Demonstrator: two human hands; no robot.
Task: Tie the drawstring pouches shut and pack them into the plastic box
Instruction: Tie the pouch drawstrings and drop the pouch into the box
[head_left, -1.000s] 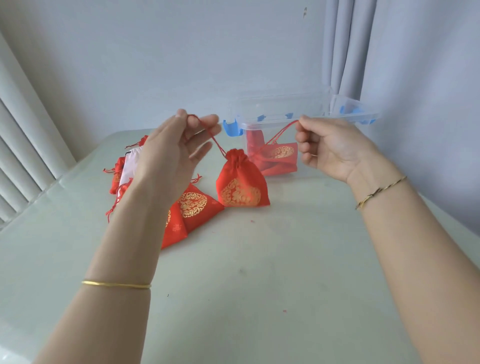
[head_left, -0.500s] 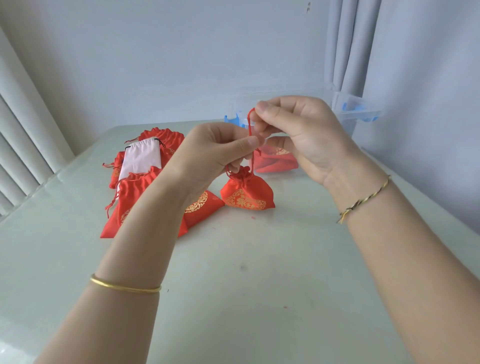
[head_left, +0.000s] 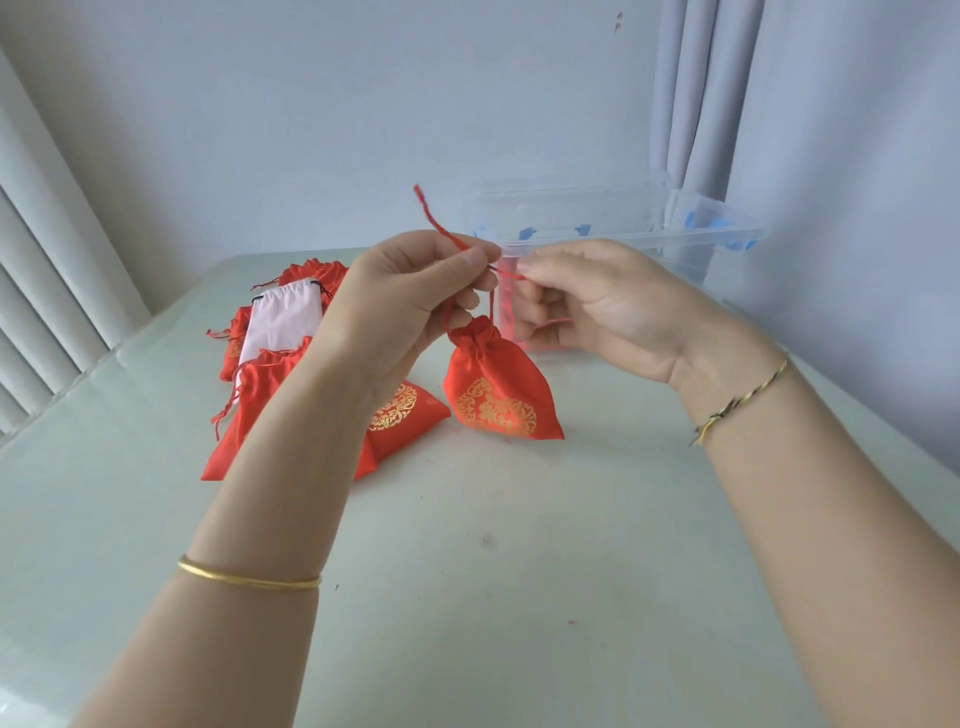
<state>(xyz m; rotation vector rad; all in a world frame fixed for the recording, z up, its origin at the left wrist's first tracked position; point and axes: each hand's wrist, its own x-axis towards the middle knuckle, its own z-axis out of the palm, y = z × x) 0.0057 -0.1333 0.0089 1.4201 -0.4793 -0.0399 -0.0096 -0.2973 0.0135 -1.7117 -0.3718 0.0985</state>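
Note:
A red pouch (head_left: 498, 395) with a gold emblem hangs by its gathered neck, its base touching the pale table (head_left: 467, 571). My left hand (head_left: 410, 301) pinches one red drawstring (head_left: 434, 221), whose loose end sticks up above the fingers. My right hand (head_left: 587, 312) pinches the other cord close beside the left fingertips. Behind my hands stands the clear plastic box (head_left: 613, 218) with blue clips; red pouches show through its wall, mostly hidden by my right hand.
A heap of red pouches (head_left: 260, 395) and one white pouch (head_left: 283, 322) lies left of my left forearm. Another red pouch (head_left: 400, 421) lies flat beside the hanging one. Window blinds run along the left, a curtain hangs behind the box.
My hands came together from wide apart, crossed the cords, and have drawn slightly apart again. The pouch now hangs a little higher and more upright.

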